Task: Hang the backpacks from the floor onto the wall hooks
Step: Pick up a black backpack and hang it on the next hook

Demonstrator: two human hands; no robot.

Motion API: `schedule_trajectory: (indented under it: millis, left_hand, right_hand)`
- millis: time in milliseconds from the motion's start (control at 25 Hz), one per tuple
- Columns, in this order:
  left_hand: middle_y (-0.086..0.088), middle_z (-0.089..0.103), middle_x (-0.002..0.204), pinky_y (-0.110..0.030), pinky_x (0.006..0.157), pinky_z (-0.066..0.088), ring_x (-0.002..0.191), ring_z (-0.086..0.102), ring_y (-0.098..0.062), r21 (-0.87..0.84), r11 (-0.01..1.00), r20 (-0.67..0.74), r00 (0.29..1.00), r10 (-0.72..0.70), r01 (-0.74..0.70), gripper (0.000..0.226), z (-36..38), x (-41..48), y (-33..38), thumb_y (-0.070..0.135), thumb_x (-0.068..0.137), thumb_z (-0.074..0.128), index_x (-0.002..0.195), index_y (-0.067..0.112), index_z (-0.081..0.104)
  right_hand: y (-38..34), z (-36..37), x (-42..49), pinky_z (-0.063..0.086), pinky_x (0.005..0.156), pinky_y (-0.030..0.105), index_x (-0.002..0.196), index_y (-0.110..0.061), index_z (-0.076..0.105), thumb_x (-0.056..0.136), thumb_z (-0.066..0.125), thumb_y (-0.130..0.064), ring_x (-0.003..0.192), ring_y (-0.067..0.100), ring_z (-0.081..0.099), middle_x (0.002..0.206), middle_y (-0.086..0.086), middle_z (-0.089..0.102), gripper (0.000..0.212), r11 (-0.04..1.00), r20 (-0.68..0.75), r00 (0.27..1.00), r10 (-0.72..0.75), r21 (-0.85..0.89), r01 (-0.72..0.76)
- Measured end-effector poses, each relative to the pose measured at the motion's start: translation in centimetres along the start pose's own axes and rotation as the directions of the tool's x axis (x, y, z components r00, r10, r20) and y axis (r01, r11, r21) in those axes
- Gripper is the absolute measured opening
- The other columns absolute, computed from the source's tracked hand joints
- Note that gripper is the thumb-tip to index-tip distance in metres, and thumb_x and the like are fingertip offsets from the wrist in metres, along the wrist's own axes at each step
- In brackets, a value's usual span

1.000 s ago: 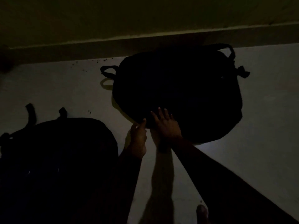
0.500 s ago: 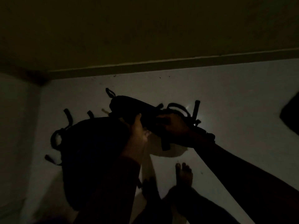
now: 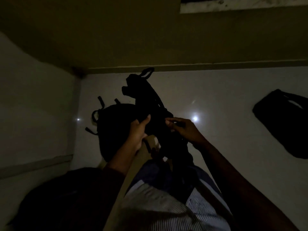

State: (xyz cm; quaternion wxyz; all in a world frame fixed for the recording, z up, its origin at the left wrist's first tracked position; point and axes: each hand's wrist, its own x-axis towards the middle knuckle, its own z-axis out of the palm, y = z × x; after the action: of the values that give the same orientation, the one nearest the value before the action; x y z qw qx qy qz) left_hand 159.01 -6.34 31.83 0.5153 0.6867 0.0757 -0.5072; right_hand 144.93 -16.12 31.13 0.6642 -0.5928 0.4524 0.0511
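Note:
The room is very dim. A black backpack point(image 3: 146, 97) is lifted off the floor in front of me, its top loop pointing up toward the wall. My left hand point(image 3: 138, 130) grips its left side. My right hand point(image 3: 181, 129) holds its right side around the straps. A second black backpack point(image 3: 115, 127) lies on the pale floor behind and left of the held one, straps spread at its left. A third dark bag point(image 3: 283, 120) lies on the floor at the far right. No wall hooks show.
A dark olive wall point(image 3: 150, 39) with a skirting strip runs along the back. A pale wall point(image 3: 33, 105) closes the left side, forming a corner. My striped shirt and dark sleeves fill the bottom of the view. Pale floor point(image 3: 216, 97) lies between the bags.
The backpack has been picked up from the floor and raised with both hands, turning more upright. The view has pulled back and up, bringing the right-hand bag into sight.

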Motion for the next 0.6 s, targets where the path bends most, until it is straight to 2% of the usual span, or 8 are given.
schedule_trajectory:
  millis: [120, 200, 320, 400, 440, 520, 560, 600]
  left_hand:
    - [-0.006, 0.063, 0.116, -0.031, 0.086, 0.052, 0.1, 0.064, -0.019, 0.263, 0.944, 0.028, 0.98, 0.198, -0.199, 0.034, -2.7, -3.6, 1.2, 0.023, 0.09, 0.057, 0.122, 0.013, 0.056]
    - [-0.004, 0.061, 0.119, -0.024, 0.089, 0.046, 0.106, 0.058, -0.016, 0.396, 0.861, 0.074, 0.946, 0.316, -0.318, 0.037, -3.6, -4.6, 2.2, 0.021, 0.091, 0.054, 0.126, 0.01, 0.054]
    - [-0.001, 0.055, 0.118, -0.01, 0.081, 0.036, 0.106, 0.051, -0.011, 0.59, 0.666, 0.145, 0.871, 0.469, -0.456, 0.037, -4.0, -5.5, 3.9, 0.014, 0.093, 0.05, 0.129, 0.005, 0.05]
    - [-0.005, 0.057, 0.123, -0.011, 0.082, 0.036, 0.11, 0.054, -0.016, 0.66, 0.509, 0.258, 0.803, 0.537, -0.552, 0.038, -4.0, -5.9, 4.3, 0.017, 0.092, 0.052, 0.128, 0.004, 0.051]
    - [-0.01, 0.059, 0.124, -0.015, 0.085, 0.039, 0.11, 0.057, -0.02, 0.684, 0.456, 0.302, 0.79, 0.534, -0.57, 0.038, -4.2, -5.9, 4.3, 0.02, 0.091, 0.053, 0.125, 0.004, 0.053]
    - [-0.014, 0.063, 0.119, -0.026, 0.09, 0.047, 0.106, 0.06, -0.024, 0.701, 0.451, 0.299, 0.802, 0.517, -0.552, 0.036, -4.7, -6.2, 4.2, 0.024, 0.088, 0.057, 0.119, 0.004, 0.059]
    - [-0.012, 0.063, 0.119, -0.03, 0.091, 0.049, 0.107, 0.061, -0.024, 0.661, 0.529, 0.254, 0.822, 0.51, -0.532, 0.037, -5.0, -6.5, 4.3, 0.024, 0.087, 0.06, 0.118, 0.005, 0.059]
    - [-0.007, 0.061, 0.122, -0.027, 0.091, 0.049, 0.11, 0.059, -0.02, 0.551, 0.682, 0.184, 0.867, 0.463, -0.481, 0.04, -5.1, -7.0, 4.7, 0.025, 0.086, 0.06, 0.123, 0.009, 0.057]
  right_hand:
    - [-3.8, 1.2, -2.6, 0.05, 0.098, 0.028, 0.116, -0.028, 0.067, 0.08, 0.062, -0.051, 0.112, 0.013, 0.063, 0.122, 0.001, 0.068, 0.043, 0.96, -0.045, 0.992, -0.114, -0.261, 0.099]
    - [-7.0, 2.6, -3.2, 0.047, 0.104, 0.034, 0.124, -0.027, 0.06, 0.079, 0.061, -0.055, 0.121, 0.016, 0.057, 0.132, -0.001, 0.061, 0.054, 0.972, -0.057, 0.988, -0.143, -0.195, 0.13]
    - [-11.4, 4.5, -2.6, 0.047, 0.102, 0.04, 0.13, -0.022, 0.053, 0.069, 0.059, -0.07, 0.121, 0.023, 0.056, 0.133, 0.002, 0.058, 0.078, 0.987, -0.107, 0.988, -0.114, -0.127, 0.101]
    - [-13.0, 5.0, -1.8, 0.046, 0.103, 0.038, 0.135, -0.018, 0.045, 0.065, 0.06, -0.073, 0.122, 0.026, 0.055, 0.136, 0.006, 0.055, 0.091, 0.994, -0.199, 0.978, -0.058, -0.105, 0.038]
    - [-13.3, 5.0, -1.5, 0.046, 0.102, 0.036, 0.137, -0.016, 0.042, 0.068, 0.062, -0.068, 0.122, 0.027, 0.054, 0.137, 0.008, 0.054, 0.089, 0.995, -0.231, 0.972, -0.036, -0.1, 0.013]
    - [-13.0, 4.6, -1.2, 0.049, 0.098, 0.036, 0.131, -0.011, 0.049, 0.079, 0.063, -0.052, 0.116, 0.03, 0.058, 0.131, 0.014, 0.057, 0.067, 0.995, -0.257, 0.965, -0.05, -0.097, 0.026]
    - [-12.6, 4.3, -1.3, 0.051, 0.096, 0.039, 0.125, -0.007, 0.054, 0.083, 0.062, -0.044, 0.111, 0.03, 0.06, 0.127, 0.016, 0.06, 0.057, 0.996, -0.265, 0.961, -0.079, -0.067, 0.063]
    - [-12.1, 4.1, -1.5, 0.051, 0.095, 0.04, 0.121, -0.004, 0.057, 0.085, 0.063, -0.039, 0.107, 0.029, 0.062, 0.123, 0.017, 0.063, 0.051, 0.995, -0.263, 0.959, -0.102, -0.013, 0.103]
